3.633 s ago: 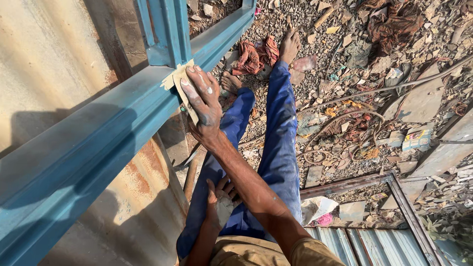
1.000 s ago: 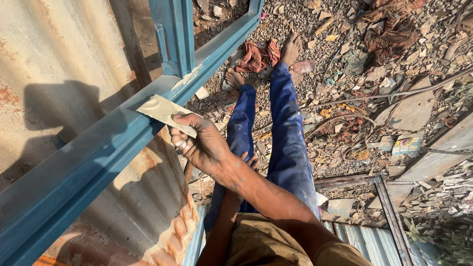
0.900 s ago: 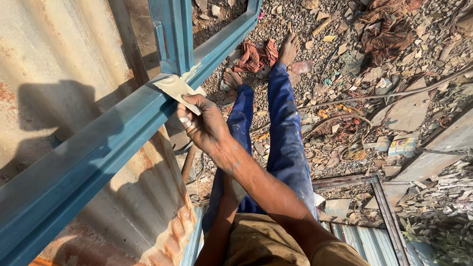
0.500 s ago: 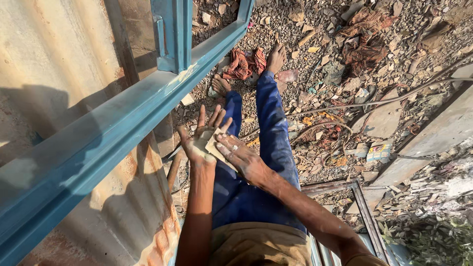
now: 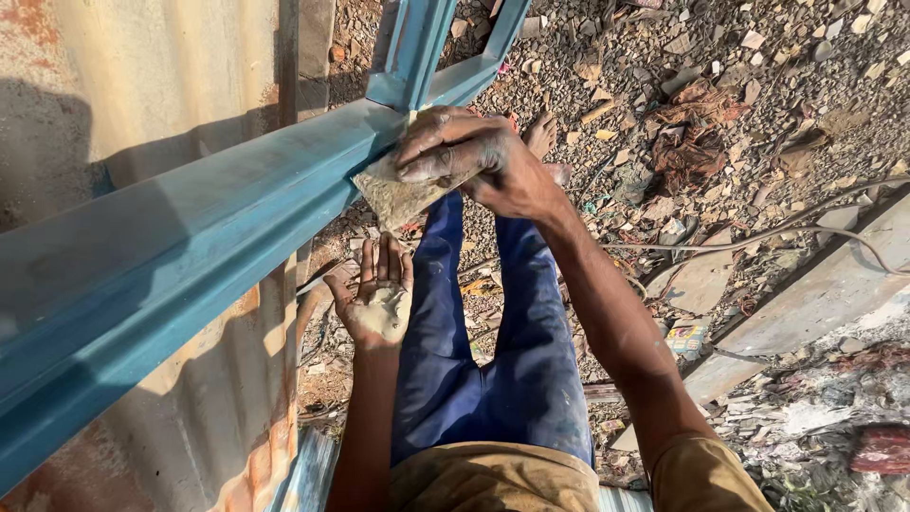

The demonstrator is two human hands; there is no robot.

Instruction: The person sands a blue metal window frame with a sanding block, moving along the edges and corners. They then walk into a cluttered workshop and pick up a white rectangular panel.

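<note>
The right hand (image 5: 469, 156) sits at about twelve o'clock in the view, fingers curled down and pressing a flat, worn piece of putty-smeared sheet (image 5: 403, 194) against the lower edge of the blue metal beam (image 5: 218, 237), just below the spot where a blue upright (image 5: 417, 43) meets it. The sheet pokes out from under the fingers toward seven o'clock, its grey face coated in paste. The left hand (image 5: 379, 303) hangs below, near the centre of the view, palm up and fingers spread, holding nothing but a smear of pale grey paste in the hollow of the palm; it is apart from the beam and from the right hand. The beam runs from eight o'clock up to twelve o'clock, with a rusty corrugated sheet wall (image 5: 142, 95) behind and under it at nine o'clock. Beneath the hands are the person's blue trousers (image 5: 493, 360) and bare feet, standing on rubble-strewn ground (image 5: 720, 114) from one to three o'clock.
</note>
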